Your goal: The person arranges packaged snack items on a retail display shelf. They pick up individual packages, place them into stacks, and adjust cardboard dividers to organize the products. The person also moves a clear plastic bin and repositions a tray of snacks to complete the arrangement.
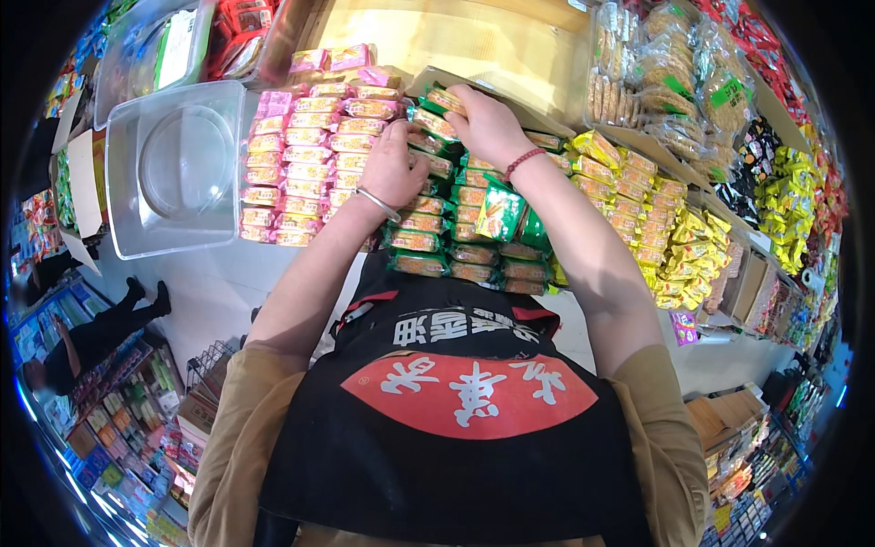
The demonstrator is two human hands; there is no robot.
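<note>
Rows of small wrapped snack packs are stacked before me. My left hand, with a silver bangle at its wrist, rests on the packs where the pink-wrapped packs meet the green-wrapped packs. Its fingers are bent over the stack, and whether it grips one cannot be told. Farther right, my right hand, wearing a red bead bracelet, has its thumb and fingers on a green-edged snack pack at the back of the green rows. A loose green packet lies under my right forearm. Yellow-wrapped packs stand to the right.
An empty clear plastic bin stands at left. Behind the stacks is a wooden tray with a cardboard flap along its edge. Bagged round biscuits and yellow packets are at right. A person in dark clothes is far left.
</note>
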